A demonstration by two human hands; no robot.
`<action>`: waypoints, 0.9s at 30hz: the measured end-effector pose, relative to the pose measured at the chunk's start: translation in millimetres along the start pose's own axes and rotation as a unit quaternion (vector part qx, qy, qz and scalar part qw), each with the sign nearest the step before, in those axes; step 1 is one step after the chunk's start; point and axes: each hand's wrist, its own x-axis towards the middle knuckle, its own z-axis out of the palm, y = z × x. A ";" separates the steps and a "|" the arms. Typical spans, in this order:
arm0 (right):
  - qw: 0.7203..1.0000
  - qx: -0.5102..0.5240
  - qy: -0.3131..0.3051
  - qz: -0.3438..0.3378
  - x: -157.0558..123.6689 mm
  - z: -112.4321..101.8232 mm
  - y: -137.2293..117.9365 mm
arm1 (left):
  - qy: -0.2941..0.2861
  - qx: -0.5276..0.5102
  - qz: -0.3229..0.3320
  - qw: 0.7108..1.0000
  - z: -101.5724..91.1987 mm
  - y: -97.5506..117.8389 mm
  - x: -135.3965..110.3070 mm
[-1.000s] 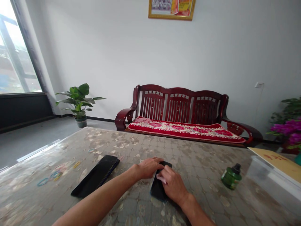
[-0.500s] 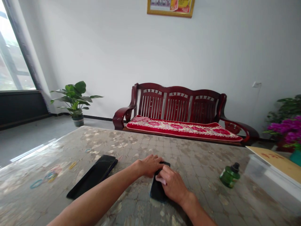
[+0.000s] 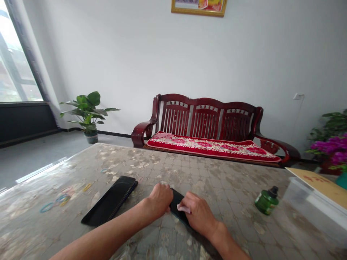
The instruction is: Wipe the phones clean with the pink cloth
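Your L hand [image 3: 159, 198] is curled narrow, knuckles up, fingers bent down onto the left edge of the dark phone [image 3: 176, 201], bracing it. Fingertips are hidden, so can't tell if any wrap under. Your R hand [image 3: 197, 216] is closed in a pinch on a small pale wipe [image 3: 183, 208], pressed flat on the phone's screen, approx mid-screen. Phone lies flat on the table [image 3: 222, 184], btwn both hands, near centre and close to you. Its near end is covered by the R hand.

Left of the L hand, apart from it: a black device [image 3: 111, 199] lying flat at an angle, w/ a bluish edge showing at its far end. Could be two stacked, can't tell. Further left, coloured rubber bands [image 3: 51, 206] lie scattered. Right side, well apart from the R hand: small green bottle [image 3: 266, 202] w/ black cap, upright. Past it, a clear box [image 3: 306, 196] w/ a tan board [image 3: 320, 180] on top, at the table's edge.

Table top: mottled beige-grey pattern, glossy cover. Room: dark red wooden bench [image 3: 206, 121] w/ red floral cushion [image 3: 214, 147] against the white wall, framed picture [image 3: 199, 6] above it, potted plant [image 3: 88, 110] on the floor near the window [image 3: 13, 72], purple flowers [image 3: 332, 146] far right.
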 end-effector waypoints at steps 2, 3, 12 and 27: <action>1.000 -0.009 -0.002 0.006 -0.5 -2.3 -2.9 | 0.018 -0.032 0.011 0.999 -1.4 -8.6 -0.4; 1.000 -0.013 -0.005 0.008 -0.7 -3.5 -4.0 | 0.027 -0.062 0.030 0.997 -1.2 -13.7 -0.5; 0.999 -0.033 -0.001 0.040 -2.5 -4.9 -4.7 | 0.047 -0.227 0.063 0.971 22.1 -28.0 -5.6; 0.972 -0.150 0.040 0.179 -1.5 -17.3 45.6 | 0.075 -0.242 -0.080 0.964 22.9 6.3 -13.6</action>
